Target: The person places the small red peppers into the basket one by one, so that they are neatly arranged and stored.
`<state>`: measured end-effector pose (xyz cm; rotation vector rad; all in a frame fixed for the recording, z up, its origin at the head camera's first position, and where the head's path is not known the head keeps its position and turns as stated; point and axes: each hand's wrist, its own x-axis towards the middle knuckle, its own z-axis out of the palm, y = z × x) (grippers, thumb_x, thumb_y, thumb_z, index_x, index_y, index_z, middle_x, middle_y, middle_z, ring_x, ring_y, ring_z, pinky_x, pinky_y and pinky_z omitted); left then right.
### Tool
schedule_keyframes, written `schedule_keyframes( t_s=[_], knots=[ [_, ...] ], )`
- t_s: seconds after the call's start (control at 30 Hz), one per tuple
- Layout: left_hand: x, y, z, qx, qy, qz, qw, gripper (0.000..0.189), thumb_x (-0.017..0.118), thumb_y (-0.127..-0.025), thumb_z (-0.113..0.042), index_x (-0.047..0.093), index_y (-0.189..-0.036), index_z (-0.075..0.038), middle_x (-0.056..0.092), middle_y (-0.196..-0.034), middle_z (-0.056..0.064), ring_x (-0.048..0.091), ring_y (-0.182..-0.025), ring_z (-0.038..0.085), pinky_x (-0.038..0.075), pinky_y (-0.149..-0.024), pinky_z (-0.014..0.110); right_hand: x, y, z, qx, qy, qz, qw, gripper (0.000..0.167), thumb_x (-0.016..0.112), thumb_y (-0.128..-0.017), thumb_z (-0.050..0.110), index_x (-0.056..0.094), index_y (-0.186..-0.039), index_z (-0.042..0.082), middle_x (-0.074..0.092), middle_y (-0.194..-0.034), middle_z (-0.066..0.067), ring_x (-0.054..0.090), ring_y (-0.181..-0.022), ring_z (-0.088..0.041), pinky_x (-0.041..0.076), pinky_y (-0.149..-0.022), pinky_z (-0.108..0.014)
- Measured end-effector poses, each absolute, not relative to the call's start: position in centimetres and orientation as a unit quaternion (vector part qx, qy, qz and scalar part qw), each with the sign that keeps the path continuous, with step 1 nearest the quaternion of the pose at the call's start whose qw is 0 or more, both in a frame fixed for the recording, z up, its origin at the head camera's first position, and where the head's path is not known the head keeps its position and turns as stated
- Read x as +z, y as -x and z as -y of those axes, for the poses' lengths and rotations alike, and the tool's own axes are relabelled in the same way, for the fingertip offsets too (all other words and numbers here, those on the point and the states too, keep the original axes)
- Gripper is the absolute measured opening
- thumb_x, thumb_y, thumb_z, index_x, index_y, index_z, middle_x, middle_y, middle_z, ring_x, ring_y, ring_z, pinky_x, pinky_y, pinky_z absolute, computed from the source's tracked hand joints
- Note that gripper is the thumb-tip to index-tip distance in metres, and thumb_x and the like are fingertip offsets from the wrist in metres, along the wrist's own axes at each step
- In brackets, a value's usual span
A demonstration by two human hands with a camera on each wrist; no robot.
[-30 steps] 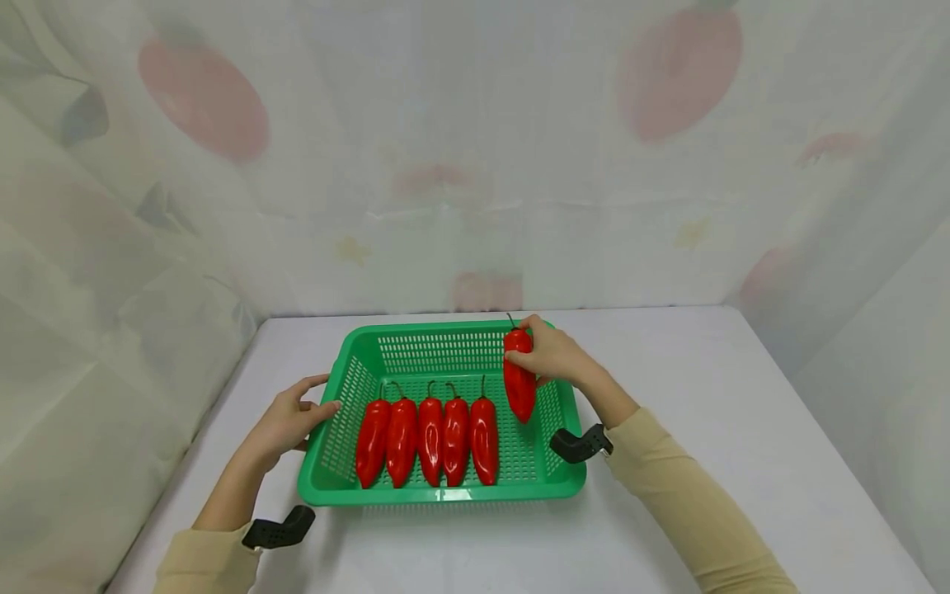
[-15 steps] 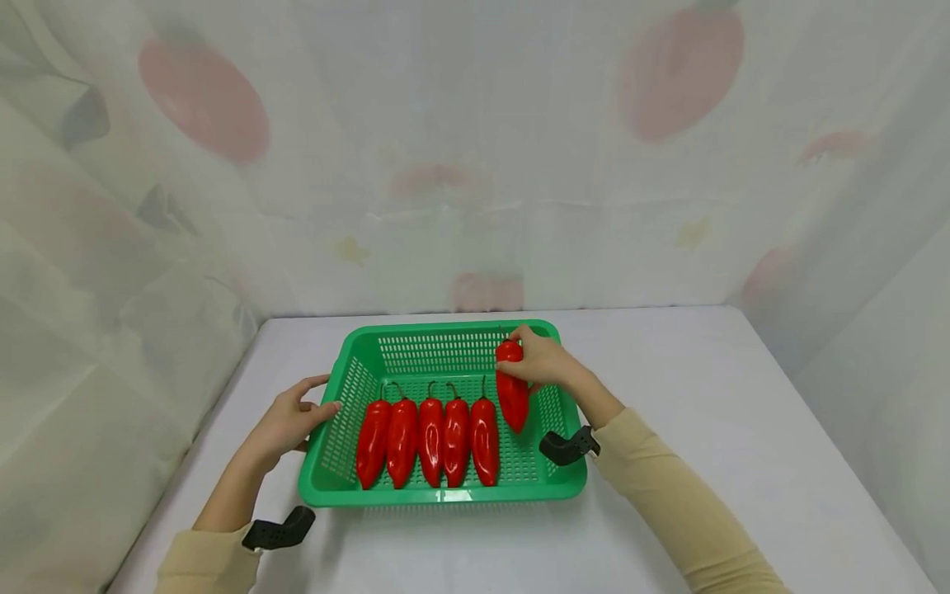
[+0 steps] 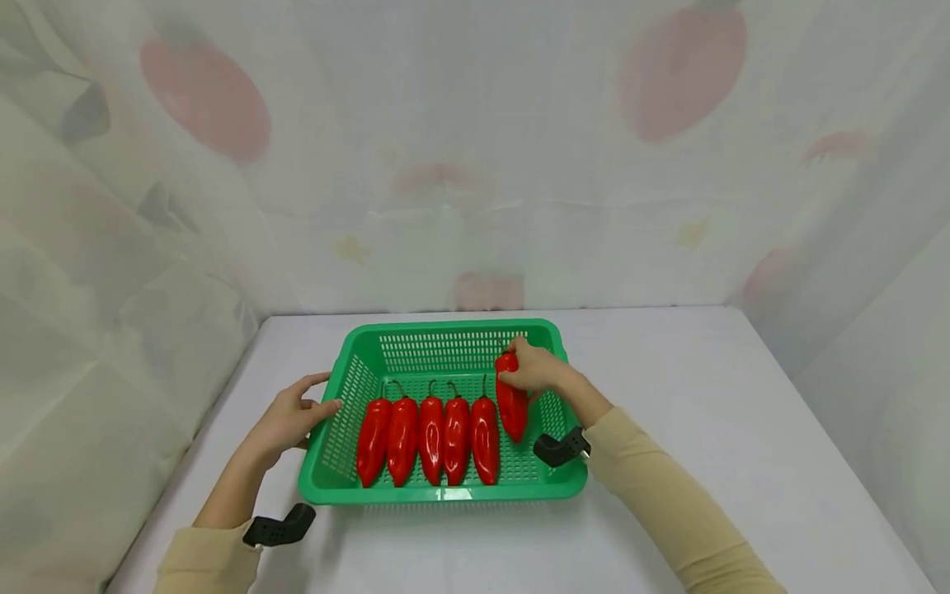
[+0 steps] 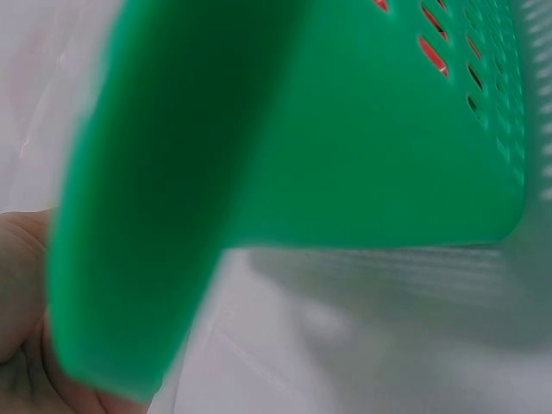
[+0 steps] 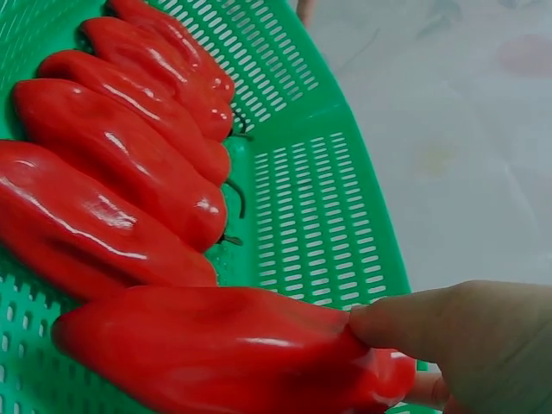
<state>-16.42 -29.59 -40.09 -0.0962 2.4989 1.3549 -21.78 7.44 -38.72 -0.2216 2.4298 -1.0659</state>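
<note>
A green plastic basket (image 3: 445,495) with slotted walls stands on the table. At its left side my left hand (image 3: 285,421) holds the rim, thumb over the edge and fingers outside. Inside, several glossy red peppers (image 3: 455,441) lie side by side, stems toward the far wall. My right hand (image 3: 542,370) grips another red pepper (image 3: 514,412) near its stem end, at the right of the row. The right wrist view shows the thumb on top of this held pepper (image 5: 233,345), its tip close to the neighbouring pepper (image 5: 95,220). Whether it touches the basket floor I cannot tell.
White cloth covers the table (image 3: 705,396). Behind it hangs a pale curtain (image 3: 475,165) with faded red prints, and more draped fabric (image 3: 111,330) rises at the left. A black wrist camera (image 3: 560,447) hangs over the basket's right end.
My right hand has lowered the held pepper into the basket, moving slightly left and nearer, toward the row. The left hand and the basket have stayed in place.
</note>
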Motion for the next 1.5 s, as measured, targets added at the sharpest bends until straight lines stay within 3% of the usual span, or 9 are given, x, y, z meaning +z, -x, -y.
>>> schedule_keyframes(
  t_s=[0.43, 0.67, 1.17, 1.5],
  knots=[
    [-39.9, 16.3, 29.5, 0.466, 0.029, -0.872, 0.15, 0.067, 0.057, -0.091, -0.028, 0.021, -0.144, -0.007, 0.062, -0.095, 0.022, 0.066, -0.068, 0.023, 0.057, -0.059, 0.041, -39.9, 22.0, -6.8, -0.375, 0.063, -0.884, 0.272, 0.052, 0.056, -0.091, 0.018, 0.031, -0.135, 0.002, 0.053, -0.11, -0.017, 0.061, -0.083, -0.025, 0.057, -0.059, -0.039],
    [-39.8, 16.4, 29.5, 0.467, 0.03, -0.871, 0.151, 0.067, 0.057, -0.091, -0.028, 0.022, -0.144, -0.007, 0.061, -0.097, 0.022, 0.066, -0.068, 0.023, 0.057, -0.059, 0.041, -40.5, 22.1, -6.6, -0.378, 0.047, -0.876, 0.295, 0.046, 0.056, -0.091, 0.015, 0.036, -0.129, 0.002, 0.053, -0.104, -0.016, 0.061, -0.083, -0.026, 0.057, -0.059, -0.039],
    [-39.7, 16.2, 29.4, 0.466, 0.031, -0.871, 0.151, 0.067, 0.057, -0.092, -0.027, 0.021, -0.144, -0.007, 0.062, -0.095, 0.022, 0.066, -0.068, 0.023, 0.057, -0.059, 0.041, -41.6, 22.2, -6.2, -0.375, 0.033, -0.873, 0.31, 0.055, 0.058, -0.089, 0.015, 0.033, -0.135, 0.0, 0.051, -0.111, -0.017, 0.06, -0.086, -0.027, 0.057, -0.058, -0.038],
    [-39.7, 16.2, 29.3, 0.465, 0.031, -0.872, 0.148, 0.066, 0.057, -0.091, -0.027, 0.022, -0.144, -0.007, 0.06, -0.098, 0.023, 0.066, -0.069, 0.022, 0.057, -0.059, 0.041, -41.8, 22.2, -6.4, -0.365, 0.033, -0.877, 0.31, 0.041, 0.06, -0.087, 0.013, 0.044, -0.122, -0.002, 0.054, -0.101, -0.013, 0.061, -0.083, -0.024, 0.057, -0.059, -0.038]
  ],
)
